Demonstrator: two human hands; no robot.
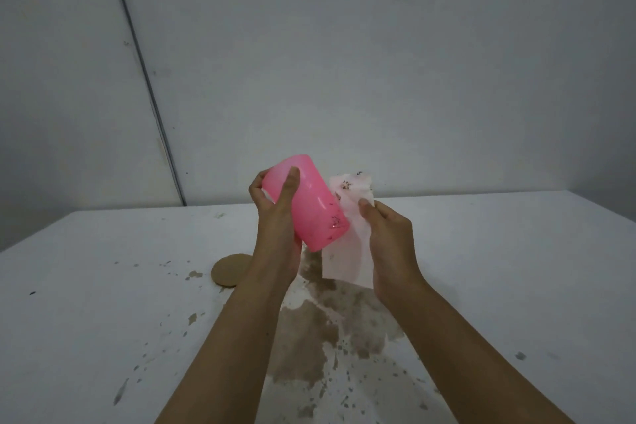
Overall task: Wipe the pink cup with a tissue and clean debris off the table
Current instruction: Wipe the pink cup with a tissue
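My left hand point(277, 217) grips the pink cup point(315, 208) in the air above the table, thumb across its side, the cup tilted with one end toward the lower right. Dark specks cling to the cup near that lower end. My right hand point(387, 241) pinches a white tissue point(347, 251) just right of the cup; the tissue hangs down and carries dark specks on its upper part. A wide brown spill with dark debris point(309, 348) spreads over the white table point(103, 303) below both hands.
A round brown coaster point(225, 268) lies on the table left of my left forearm. Small splashes and specks dot the table on the left and front. A grey wall stands right behind the table's far edge.
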